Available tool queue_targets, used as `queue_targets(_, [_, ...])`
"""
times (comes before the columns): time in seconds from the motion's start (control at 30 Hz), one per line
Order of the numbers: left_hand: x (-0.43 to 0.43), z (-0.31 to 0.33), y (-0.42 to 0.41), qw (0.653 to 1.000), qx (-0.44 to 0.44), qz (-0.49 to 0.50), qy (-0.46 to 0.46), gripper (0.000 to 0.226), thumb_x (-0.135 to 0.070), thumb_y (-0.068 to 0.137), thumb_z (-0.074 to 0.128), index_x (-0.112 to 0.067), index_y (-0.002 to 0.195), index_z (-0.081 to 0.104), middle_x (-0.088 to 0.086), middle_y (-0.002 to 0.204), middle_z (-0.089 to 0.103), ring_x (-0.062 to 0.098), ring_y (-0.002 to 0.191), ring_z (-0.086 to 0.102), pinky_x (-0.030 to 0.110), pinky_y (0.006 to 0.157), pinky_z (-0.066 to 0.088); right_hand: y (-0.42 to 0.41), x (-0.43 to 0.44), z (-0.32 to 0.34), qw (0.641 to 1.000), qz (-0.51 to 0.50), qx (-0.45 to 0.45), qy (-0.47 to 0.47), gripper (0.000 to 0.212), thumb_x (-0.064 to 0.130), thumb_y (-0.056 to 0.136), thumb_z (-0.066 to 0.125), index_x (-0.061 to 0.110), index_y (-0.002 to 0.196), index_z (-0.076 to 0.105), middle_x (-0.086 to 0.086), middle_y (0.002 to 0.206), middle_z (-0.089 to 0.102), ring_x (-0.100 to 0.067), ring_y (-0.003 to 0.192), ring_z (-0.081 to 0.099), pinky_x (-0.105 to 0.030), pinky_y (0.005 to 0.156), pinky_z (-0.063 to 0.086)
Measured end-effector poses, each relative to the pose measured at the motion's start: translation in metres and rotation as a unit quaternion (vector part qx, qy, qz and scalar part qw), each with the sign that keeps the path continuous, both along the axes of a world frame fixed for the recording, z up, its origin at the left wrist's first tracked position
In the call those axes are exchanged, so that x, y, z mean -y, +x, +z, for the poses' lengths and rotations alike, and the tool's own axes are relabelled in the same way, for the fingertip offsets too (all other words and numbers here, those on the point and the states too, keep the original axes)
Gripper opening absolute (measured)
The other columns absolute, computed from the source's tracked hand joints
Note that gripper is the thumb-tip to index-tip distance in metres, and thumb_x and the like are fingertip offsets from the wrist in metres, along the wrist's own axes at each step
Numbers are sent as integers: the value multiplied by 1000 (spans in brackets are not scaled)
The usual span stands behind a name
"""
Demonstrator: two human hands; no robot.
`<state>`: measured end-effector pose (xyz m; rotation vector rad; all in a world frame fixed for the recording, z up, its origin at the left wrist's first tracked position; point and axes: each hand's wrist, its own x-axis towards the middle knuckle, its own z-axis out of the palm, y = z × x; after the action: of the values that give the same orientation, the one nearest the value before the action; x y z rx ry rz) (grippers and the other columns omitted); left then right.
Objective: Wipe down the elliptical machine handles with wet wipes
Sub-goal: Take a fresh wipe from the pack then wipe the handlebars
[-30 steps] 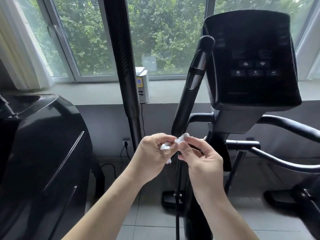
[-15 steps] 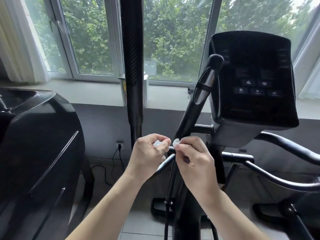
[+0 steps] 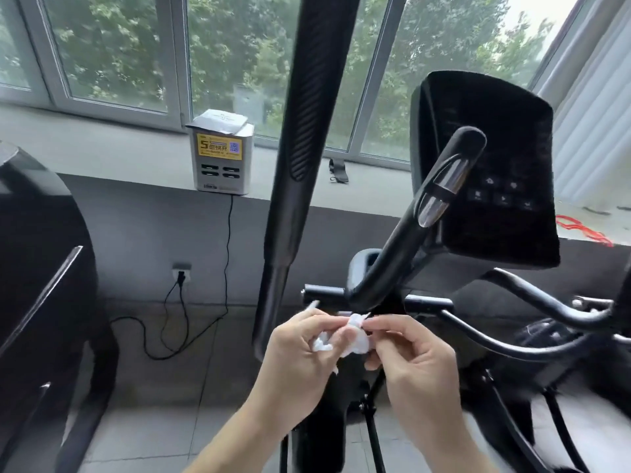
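Note:
A small crumpled white wet wipe [image 3: 355, 337] is held between both hands low in the middle of the view. My left hand [image 3: 300, 360] grips its left part and my right hand [image 3: 409, 356] pinches its right end. Both hands hover in front of the black elliptical machine, touching no handle. The tall left moving handle [image 3: 307, 114] rises straight up past the top edge. The shorter curved handle [image 3: 440, 186] with a shiny sensor plate slants up beside the dark console [image 3: 495, 165]. A lower curved bar [image 3: 532, 305] runs off to the right.
Another black machine [image 3: 37, 285] fills the left side. A grey power-bank station [image 3: 220, 153] with a white sheet on top stands on the window sill [image 3: 102, 145]; its cable runs down to a wall socket [image 3: 181, 269]. Tiled floor lies below, red cord [image 3: 580, 228] at right.
The view has shifted and tipped upward, so the handles and console sit differently in frame. Both hands stay together and keep working the wipe between the fingers, now showing more of it.

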<state>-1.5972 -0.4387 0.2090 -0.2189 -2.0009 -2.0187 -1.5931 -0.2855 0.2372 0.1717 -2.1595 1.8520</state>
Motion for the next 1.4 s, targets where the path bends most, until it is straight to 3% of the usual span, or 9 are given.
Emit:
queue_targets(0.13, [-4, -8, -16, 993, 69, 36, 86, 10, -23, 96, 72, -33, 96, 76, -11, 73, 72, 3, 56, 60, 15, 57, 49, -8, 6, 5, 990, -135, -10, 47, 20, -1, 96, 67, 18, 98, 70, 2, 82, 76, -16, 78, 75, -33, 69, 59])
queue_targets(0.23, [-14, -9, -33, 978, 103, 66, 168, 9, -31, 98, 68, -28, 103, 75, -5, 83, 76, 6, 64, 64, 17, 58, 51, -12, 10, 7, 987, -153, -4, 42, 27, -5, 96, 65, 19, 109, 67, 6, 99, 74, -18, 84, 76, -28, 66, 59])
queue_targets(0.37, [-22, -3, -60, 956, 139, 67, 248, 12, -29, 100, 67, -25, 105, 77, -1, 86, 77, 11, 73, 69, 20, 61, 53, -14, 20, 15, 987, -155, 1, 42, 31, -8, 95, 64, 18, 113, 68, -1, 103, 75, -20, 84, 76, -25, 64, 58])
queue_targets(0.57, [-25, 0, -53, 987, 57, 66, 135, 16, -22, 100, 66, -35, 95, 74, -7, 93, 75, 5, 85, 69, 14, 73, 49, -11, 20, 30, 988, -139, -5, 68, 29, -7, 95, 64, 18, 109, 72, -4, 94, 77, -17, 83, 75, -23, 66, 58])
queue_targets(0.77, [-36, 1, -43, 986, -82, 105, 96, 9, -14, 98, 69, -20, 96, 75, -6, 90, 67, 14, 88, 64, 18, 76, 48, -16, 20, 30, 990, -131, -3, 51, 29, -11, 94, 63, 13, 108, 71, -5, 91, 78, -22, 82, 75, -25, 66, 58])
queue_targets(0.9, [-30, -34, -59, 984, 25, 132, 118, 11, -17, 99, 66, -25, 96, 73, -8, 91, 69, 10, 88, 66, 33, 80, 54, -19, 17, 25, 989, -135, -2, 60, 30, -11, 94, 62, 15, 108, 70, -5, 95, 77, -23, 80, 75, -24, 64, 56])
queue_targets(1.07, [-25, -11, -54, 977, -11, 125, 173, 6, -22, 99, 67, -22, 99, 73, -6, 93, 70, 11, 90, 67, 16, 77, 49, -20, 14, 24, 990, -125, -5, 62, 31, -12, 95, 61, 15, 107, 69, -5, 94, 77, -24, 79, 75, -26, 65, 57])
queue_targets(1.23, [-32, -28, -67, 990, -17, 94, 105, 7, -23, 100, 67, -24, 98, 74, -9, 90, 68, 17, 88, 67, 45, 74, 58, -20, 15, 22, 991, -121, -5, 63, 35, -14, 94, 59, 17, 106, 69, -4, 95, 77, -24, 78, 74, -27, 65, 57])
queue_targets(1.4, [-26, -1, -58, 983, 11, 77, 168, 8, -27, 100, 66, -26, 96, 72, -6, 82, 72, 11, 75, 67, 33, 74, 56, -19, 15, 27, 991, -115, -1, 72, 31, -14, 94, 59, 13, 106, 70, -6, 91, 77, -20, 77, 74, -24, 64, 56])
